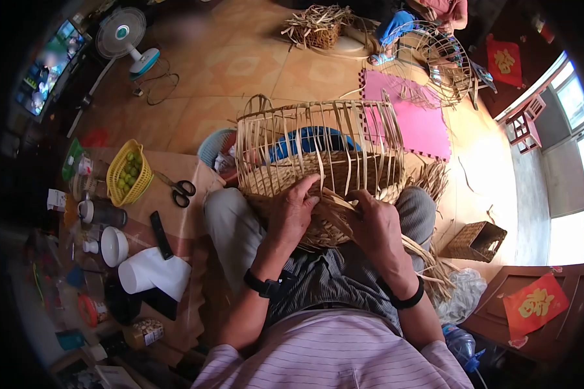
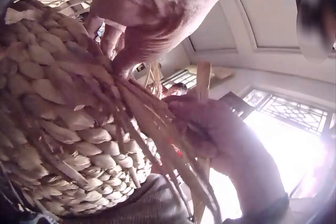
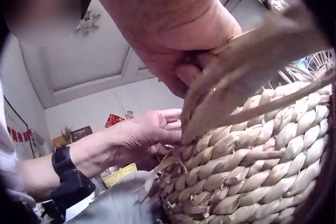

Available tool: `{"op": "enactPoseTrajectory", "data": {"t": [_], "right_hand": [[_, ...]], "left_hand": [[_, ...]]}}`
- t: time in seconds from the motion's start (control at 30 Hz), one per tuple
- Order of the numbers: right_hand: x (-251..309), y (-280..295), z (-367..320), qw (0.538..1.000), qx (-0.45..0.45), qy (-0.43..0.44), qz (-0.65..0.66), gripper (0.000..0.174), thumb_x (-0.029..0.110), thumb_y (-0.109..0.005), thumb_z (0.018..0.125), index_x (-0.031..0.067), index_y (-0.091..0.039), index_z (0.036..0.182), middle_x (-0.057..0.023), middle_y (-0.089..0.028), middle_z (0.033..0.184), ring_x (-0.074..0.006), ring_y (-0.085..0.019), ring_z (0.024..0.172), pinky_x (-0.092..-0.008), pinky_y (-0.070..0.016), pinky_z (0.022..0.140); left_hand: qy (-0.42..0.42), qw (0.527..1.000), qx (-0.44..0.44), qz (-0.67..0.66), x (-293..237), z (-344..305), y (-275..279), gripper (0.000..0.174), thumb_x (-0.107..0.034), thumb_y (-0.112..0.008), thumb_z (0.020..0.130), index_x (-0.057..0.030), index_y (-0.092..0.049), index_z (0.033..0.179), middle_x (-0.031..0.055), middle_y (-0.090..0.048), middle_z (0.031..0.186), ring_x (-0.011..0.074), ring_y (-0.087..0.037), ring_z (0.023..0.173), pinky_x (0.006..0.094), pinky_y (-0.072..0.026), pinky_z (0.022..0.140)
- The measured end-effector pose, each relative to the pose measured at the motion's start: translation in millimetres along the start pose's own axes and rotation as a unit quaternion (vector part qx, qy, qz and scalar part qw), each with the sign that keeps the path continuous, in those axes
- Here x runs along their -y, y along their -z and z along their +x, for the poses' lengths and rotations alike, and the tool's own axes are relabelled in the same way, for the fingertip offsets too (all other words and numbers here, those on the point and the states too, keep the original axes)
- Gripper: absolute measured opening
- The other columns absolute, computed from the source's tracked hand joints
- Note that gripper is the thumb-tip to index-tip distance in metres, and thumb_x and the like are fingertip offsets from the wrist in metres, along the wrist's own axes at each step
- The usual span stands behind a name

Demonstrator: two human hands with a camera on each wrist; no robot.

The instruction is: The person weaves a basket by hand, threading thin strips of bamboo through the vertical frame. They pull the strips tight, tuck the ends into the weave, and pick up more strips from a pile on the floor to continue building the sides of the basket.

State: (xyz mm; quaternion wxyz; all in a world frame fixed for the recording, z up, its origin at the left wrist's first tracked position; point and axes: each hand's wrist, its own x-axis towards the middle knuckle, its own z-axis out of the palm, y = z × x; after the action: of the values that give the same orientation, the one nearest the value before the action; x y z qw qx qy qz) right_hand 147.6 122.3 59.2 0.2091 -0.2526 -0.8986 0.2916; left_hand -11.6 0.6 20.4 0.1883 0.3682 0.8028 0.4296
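The woven basket [image 1: 272, 185] sits in the person's lap, between the knees; the left hand [image 1: 295, 211] pinches its near rim, while the right hand [image 1: 373, 223] curls its fingers round pale strips [image 1: 335, 209]; I judge it light, its braided wall firm, the bare stakes [image 1: 390, 123] springy and perhaps easily snapped, so hold the thick band; the counter [image 1: 188, 162] edge crowds the left knee; open floor [image 1: 207, 123] lies beyond.

White fan [image 1: 120, 34] near lit screen [image 1: 49, 67]
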Motion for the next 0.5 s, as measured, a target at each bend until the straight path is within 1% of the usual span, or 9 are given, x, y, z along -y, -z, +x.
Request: {"op": "enactPoseTrajectory", "data": {"t": [0.1, 0.13, 0.2, 0.23, 0.27, 0.3, 0.37, 0.47, 0.5], "right_hand": [[-4, -13, 3, 0.999, 0.029, -0.011, -0.014, 0.036, 0.029, -0.084, 0.090, 0.0017, -0.067, 0.106, -0.0195, -0.069, 0.071, -0.0400, -0.072, 0.069, -0.0450, -0.0562, 0.061], [-5, -14, 5, 1.000, 0.020, 0.009, -0.014, 0.041, 0.032, -0.086, 0.089, 0.0010, -0.068, 0.107, -0.0199, -0.070, 0.073, -0.0373, -0.073, 0.069, -0.0434, -0.0558, 0.061], [0, -13, 7, 1.000, 0.020, -0.019, 0.011, 0.044, 0.034, -0.087, 0.087, 0.0007, -0.068, 0.109, -0.0194, -0.070, 0.073, -0.0354, -0.073, 0.068, -0.0425, -0.0550, 0.060], [2, -13, 9, 0.999, 0.019, -0.033, 0.023, 0.045, 0.034, -0.088, 0.086, 0.0005, -0.068, 0.109, -0.0191, -0.069, 0.073, -0.0344, -0.073, 0.067, -0.0421, -0.0546, 0.060], [-3, -15, 9, 0.999, 0.021, -0.037, 0.032, 0.050, 0.037, -0.090, 0.085, 0.0000, -0.068, 0.110, -0.0167, -0.067, 0.071, -0.0326, -0.071, 0.064, -0.0417, -0.0533, 0.058], [-3, -15, 8, 0.998, 0.025, -0.043, 0.032, 0.049, 0.036, -0.090, 0.085, 0.0004, -0.068, 0.109, -0.0162, -0.067, 0.070, -0.0325, -0.071, 0.064, -0.0417, -0.0529, 0.058], [-2, -14, 7, 0.998, 0.033, -0.055, 0.030, 0.047, 0.036, -0.090, 0.085, 0.0012, -0.067, 0.107, -0.0153, -0.065, 0.069, -0.0323, -0.070, 0.062, -0.0417, -0.0522, 0.057], [-3, -17, -2, 0.998, 0.033, -0.039, 0.047, 0.036, 0.028, -0.084, 0.090, 0.0032, -0.065, 0.108, -0.0159, -0.065, 0.069, -0.0346, -0.069, 0.063, -0.0428, -0.0512, 0.055], [-4, -21, -5, 0.999, 0.028, -0.025, 0.023, 0.032, 0.024, -0.082, 0.092, 0.0038, -0.063, 0.108, -0.0159, -0.065, 0.070, -0.0356, -0.069, 0.064, -0.0433, -0.0513, 0.055]], "left_hand": [[-0.037, 0.999, -0.018, -0.003, 2, 0, -1, 0.045, 0.000, -0.074, 0.091, -0.0102, -0.068, 0.135, 0.0194, -0.077, 0.114, 0.0384, -0.074, 0.105, 0.0447, -0.0582, 0.090], [-0.031, 0.999, -0.012, 0.014, 1, 1, 0, 0.045, 0.000, -0.074, 0.091, -0.0101, -0.068, 0.135, 0.0194, -0.076, 0.115, 0.0386, -0.074, 0.106, 0.0446, -0.0581, 0.090], [-0.018, 0.999, 0.001, 0.051, -1, 2, 2, 0.045, 0.000, -0.073, 0.091, -0.0097, -0.068, 0.135, 0.0195, -0.076, 0.119, 0.0390, -0.074, 0.109, 0.0443, -0.0578, 0.091], [-0.034, 0.999, -0.011, 0.041, 3, 2, 1, 0.046, 0.000, -0.074, 0.092, -0.0104, -0.068, 0.136, 0.0175, -0.076, 0.111, 0.0360, -0.074, 0.101, 0.0430, -0.0575, 0.087], [-0.051, 0.998, -0.022, 0.031, 10, 2, -3, 0.046, -0.001, -0.075, 0.092, -0.0110, -0.068, 0.136, 0.0155, -0.075, 0.104, 0.0329, -0.074, 0.093, 0.0418, -0.0571, 0.082], [-0.068, 0.997, -0.033, 0.020, 11, 2, -5, 0.047, -0.002, -0.075, 0.092, -0.0116, -0.067, 0.137, 0.0135, -0.075, 0.096, 0.0299, -0.074, 0.085, 0.0405, -0.0568, 0.078], [-0.089, 0.995, -0.050, 0.015, 12, 2, -8, 0.044, -0.001, -0.075, 0.092, -0.0089, -0.067, 0.135, 0.0136, -0.075, 0.101, 0.0315, -0.074, 0.088, 0.0411, -0.0574, 0.079], [-0.107, 0.992, -0.060, 0.020, 7, 1, -5, 0.039, 0.000, -0.075, 0.091, -0.0053, -0.066, 0.128, 0.0140, -0.075, 0.107, 0.0322, -0.074, 0.092, 0.0409, -0.0580, 0.081], [-0.111, 0.992, -0.061, 0.024, 6, 0, -4, 0.036, 0.001, -0.075, 0.091, -0.0042, -0.066, 0.125, 0.0141, -0.074, 0.108, 0.0321, -0.074, 0.093, 0.0407, -0.0582, 0.081]]}}
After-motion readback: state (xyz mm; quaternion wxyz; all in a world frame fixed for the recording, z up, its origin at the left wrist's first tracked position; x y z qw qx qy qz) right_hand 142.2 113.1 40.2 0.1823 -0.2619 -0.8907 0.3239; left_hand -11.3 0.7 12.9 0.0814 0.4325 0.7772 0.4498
